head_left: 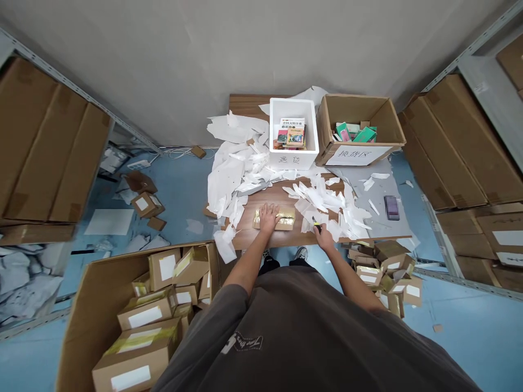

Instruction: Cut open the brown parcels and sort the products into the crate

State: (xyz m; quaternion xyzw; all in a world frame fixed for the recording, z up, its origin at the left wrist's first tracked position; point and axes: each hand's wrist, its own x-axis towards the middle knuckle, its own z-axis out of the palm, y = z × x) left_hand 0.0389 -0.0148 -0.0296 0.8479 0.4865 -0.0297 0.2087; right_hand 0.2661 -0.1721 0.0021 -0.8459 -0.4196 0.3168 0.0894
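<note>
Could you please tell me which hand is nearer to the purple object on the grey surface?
The right hand. It holds the cutter a little way left of the purple object; the left hand rests on the taped package, farther left.

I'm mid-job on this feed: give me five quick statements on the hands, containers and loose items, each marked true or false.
1. The left hand rests on the parcel. True.
2. The right hand is empty. False: it holds a cutter.
3. The white bin stands left of the open carton. True.
4. The green boxes are in the white bin. False: they are in the carton.
5. Torn paper lies beside the white bin. True.
</note>
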